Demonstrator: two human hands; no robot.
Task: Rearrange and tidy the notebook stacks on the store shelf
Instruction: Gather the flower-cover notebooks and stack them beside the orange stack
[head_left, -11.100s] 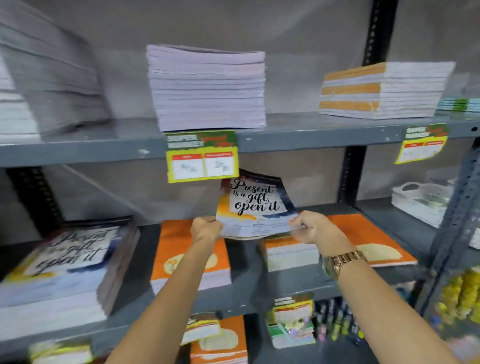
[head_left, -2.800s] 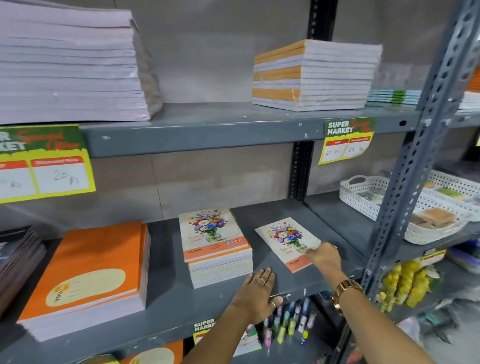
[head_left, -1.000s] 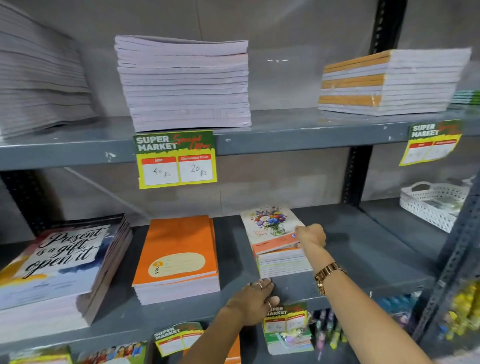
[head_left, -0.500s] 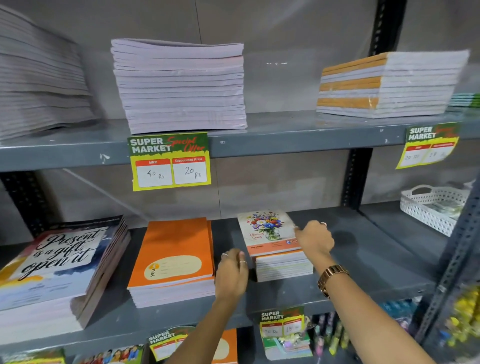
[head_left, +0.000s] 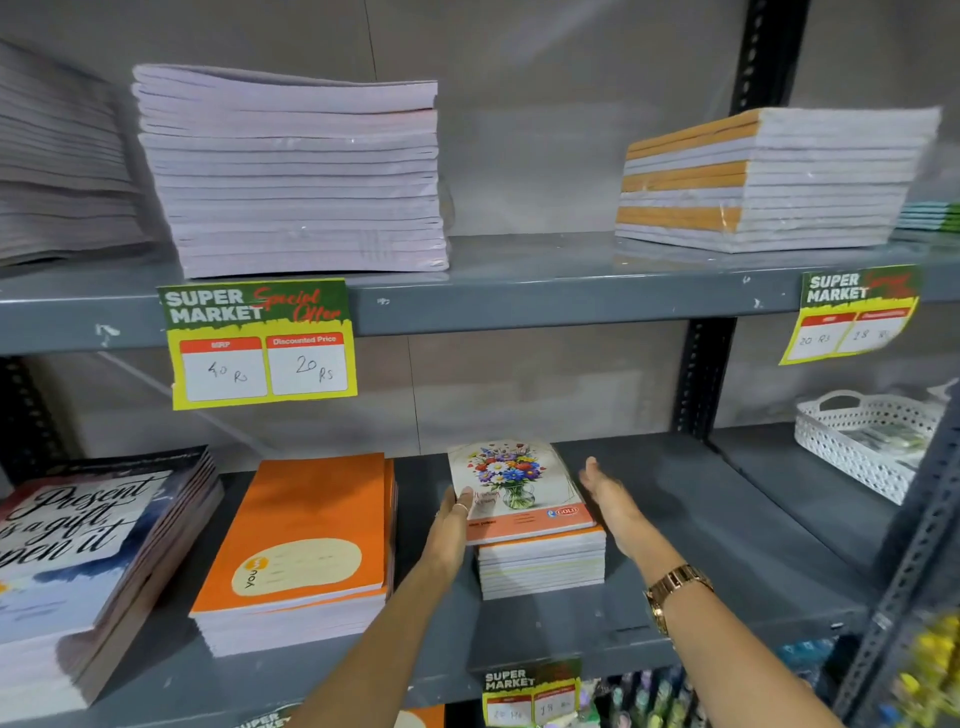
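1. Head view: your left hand (head_left: 451, 530) presses flat on the left side of the flower notebook stack (head_left: 527, 519), thumb on top, so it lines up straight.
2. Your right hand (head_left: 610, 501) is open, just right of the stack; touching or not, I cannot tell.
3. The stack sits on the middle shelf (head_left: 727, 519), right of the orange notebooks (head_left: 306, 540). Its long side points toward the back wall.

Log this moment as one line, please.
step: squaring floral notebook stack | left hand: on stack's left side, thumb on top cover | right hand: open, at right side, contact unclear | shelf: middle
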